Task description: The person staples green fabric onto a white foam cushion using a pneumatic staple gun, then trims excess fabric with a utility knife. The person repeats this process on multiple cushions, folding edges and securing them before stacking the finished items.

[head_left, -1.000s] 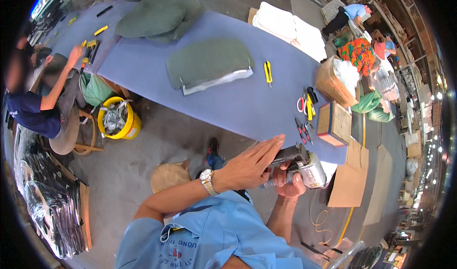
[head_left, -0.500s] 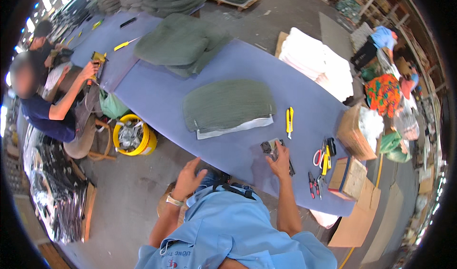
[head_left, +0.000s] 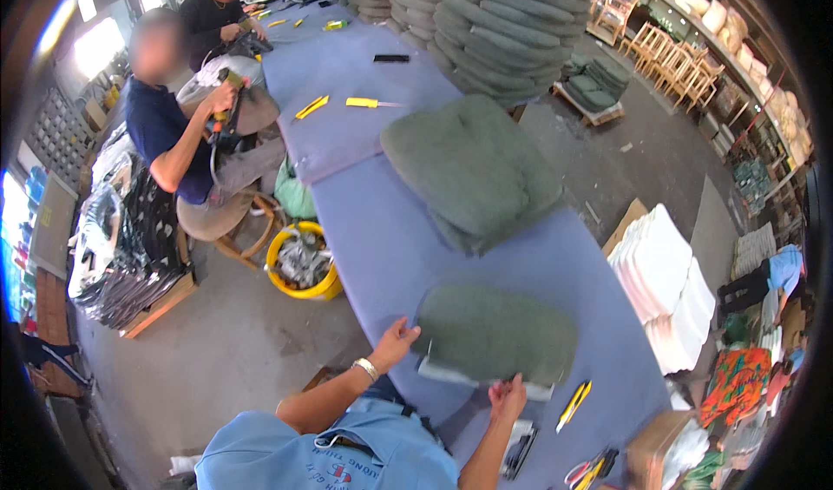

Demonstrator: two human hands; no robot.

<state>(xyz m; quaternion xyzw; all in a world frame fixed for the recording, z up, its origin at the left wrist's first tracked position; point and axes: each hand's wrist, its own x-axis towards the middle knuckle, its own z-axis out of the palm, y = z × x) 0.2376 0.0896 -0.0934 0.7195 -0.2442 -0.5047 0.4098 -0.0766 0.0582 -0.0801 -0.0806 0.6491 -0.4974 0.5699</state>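
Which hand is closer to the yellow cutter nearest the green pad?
Right. The right hand is just left of the yellow cutter, at the green pad; the left hand is farther, at the pad's left end.

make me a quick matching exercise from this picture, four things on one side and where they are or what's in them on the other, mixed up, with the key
Things
1. left hand
2. right hand
3. yellow bucket
4. yellow cutter nearest the right hand

Places or states
A. at the near edge of the green pad
B. on the blue table, right of the pad
C. at the pad's left end
D. holds grey scraps

Pairs: 1-C, 2-A, 3-D, 4-B
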